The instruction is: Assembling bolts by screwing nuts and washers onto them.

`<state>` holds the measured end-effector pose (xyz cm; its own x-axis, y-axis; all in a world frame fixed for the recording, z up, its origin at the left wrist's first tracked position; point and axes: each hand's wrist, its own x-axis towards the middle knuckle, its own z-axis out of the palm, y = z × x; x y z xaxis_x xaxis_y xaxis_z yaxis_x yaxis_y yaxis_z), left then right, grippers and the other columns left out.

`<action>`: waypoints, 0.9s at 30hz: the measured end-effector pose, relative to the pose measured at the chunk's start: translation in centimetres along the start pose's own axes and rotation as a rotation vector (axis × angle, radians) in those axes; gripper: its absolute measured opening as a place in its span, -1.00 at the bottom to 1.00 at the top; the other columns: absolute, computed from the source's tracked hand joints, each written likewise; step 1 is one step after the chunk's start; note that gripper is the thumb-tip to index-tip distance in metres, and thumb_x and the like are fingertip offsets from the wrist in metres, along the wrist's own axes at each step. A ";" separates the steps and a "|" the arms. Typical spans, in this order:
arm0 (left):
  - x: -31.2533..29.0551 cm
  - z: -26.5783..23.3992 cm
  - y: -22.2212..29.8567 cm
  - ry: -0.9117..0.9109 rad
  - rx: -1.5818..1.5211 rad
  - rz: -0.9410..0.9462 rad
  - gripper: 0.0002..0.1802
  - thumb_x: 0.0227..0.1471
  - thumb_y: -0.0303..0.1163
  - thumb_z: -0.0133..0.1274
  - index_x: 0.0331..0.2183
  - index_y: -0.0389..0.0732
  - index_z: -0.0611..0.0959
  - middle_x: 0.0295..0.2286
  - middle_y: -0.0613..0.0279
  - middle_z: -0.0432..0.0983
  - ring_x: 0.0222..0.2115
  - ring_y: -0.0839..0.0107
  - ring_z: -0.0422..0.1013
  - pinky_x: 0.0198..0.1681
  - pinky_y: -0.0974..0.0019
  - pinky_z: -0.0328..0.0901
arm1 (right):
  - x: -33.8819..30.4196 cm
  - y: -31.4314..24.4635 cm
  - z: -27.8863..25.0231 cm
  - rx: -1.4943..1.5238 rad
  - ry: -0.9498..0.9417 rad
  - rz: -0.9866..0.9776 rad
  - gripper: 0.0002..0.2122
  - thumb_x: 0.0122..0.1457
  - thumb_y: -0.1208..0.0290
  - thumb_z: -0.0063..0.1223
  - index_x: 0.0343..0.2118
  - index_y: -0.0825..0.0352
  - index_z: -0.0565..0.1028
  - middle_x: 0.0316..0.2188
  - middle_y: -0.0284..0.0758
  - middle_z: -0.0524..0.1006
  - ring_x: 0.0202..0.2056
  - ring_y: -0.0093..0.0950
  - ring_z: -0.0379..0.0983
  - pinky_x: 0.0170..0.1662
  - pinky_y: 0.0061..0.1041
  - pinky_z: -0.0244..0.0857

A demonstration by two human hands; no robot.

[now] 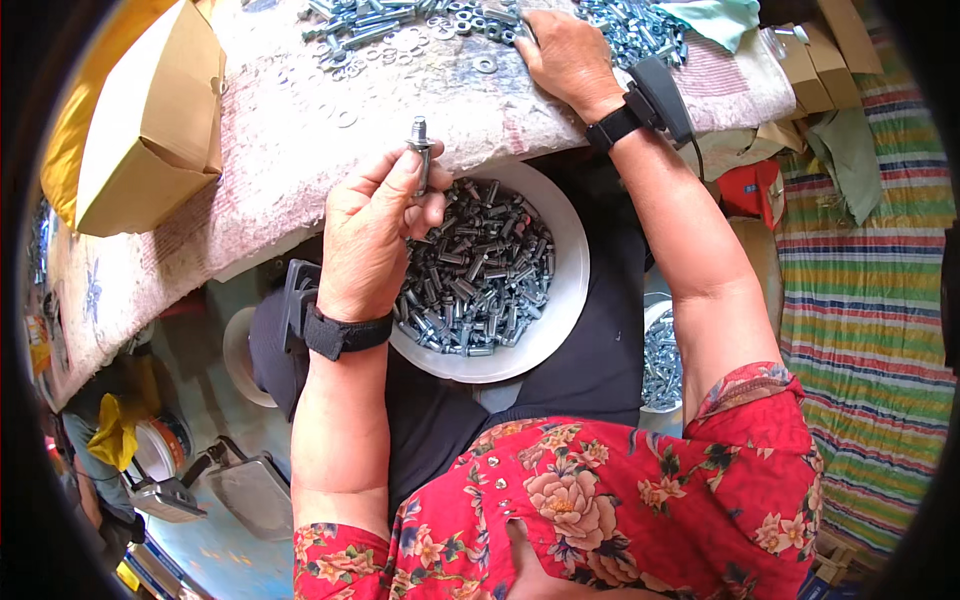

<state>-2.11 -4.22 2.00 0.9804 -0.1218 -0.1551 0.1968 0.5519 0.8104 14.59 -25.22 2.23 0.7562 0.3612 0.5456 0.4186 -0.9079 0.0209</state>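
In the head view, our left hand pinches a silver threaded metal bolt upright by the near edge of the cloth-covered tabletop, just beyond a round white bowl of dark metal fasteners. Our right hand, fingers bent, reaches toward the far edge, beside silver nuts; we cannot tell whether it grips anything.
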 end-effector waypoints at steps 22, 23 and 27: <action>-0.1 -0.3 -0.2 -0.025 0.042 -0.047 -0.75 0.08 -0.36 -0.08 -0.23 -0.30 0.53 -0.49 0.31 0.49 -0.59 0.66 0.32 -0.57 0.64 0.14 | -0.4 -1.6 -1.6 0.123 -0.188 -0.146 -0.81 -0.04 0.46 -0.07 -0.35 0.41 0.43 -0.49 -0.04 0.46 -0.41 -0.12 0.41 -0.36 -0.27 0.28; -0.1 -0.3 -0.3 -0.037 0.031 -0.033 -0.76 0.07 -0.34 -0.05 -0.26 -0.27 0.55 -0.49 0.33 0.50 -0.60 0.70 0.31 -0.58 0.64 0.12 | -0.3 -2.0 -2.3 0.129 -0.191 -0.147 -0.81 -0.04 0.46 -0.07 -0.35 0.41 0.43 -0.49 -0.04 0.46 -0.41 -0.12 0.41 -0.36 -0.27 0.28; -0.2 -0.4 -0.6 -0.061 0.112 0.006 -0.73 0.08 -0.36 -0.07 -0.20 -0.29 0.52 -0.46 0.31 0.49 -0.58 0.68 0.32 -0.55 0.66 0.16 | -1.2 -5.2 -7.4 0.889 -0.278 -0.188 -0.90 0.01 0.45 0.02 -0.42 0.35 0.48 -0.49 -0.27 0.47 -0.45 -0.39 0.45 -0.37 -0.48 0.32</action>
<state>-2.37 -4.20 1.32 0.9783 -0.1701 -0.1182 0.1847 0.4578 0.8697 7.74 -22.53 7.66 0.6824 0.6262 0.3771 0.6883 -0.3769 -0.6198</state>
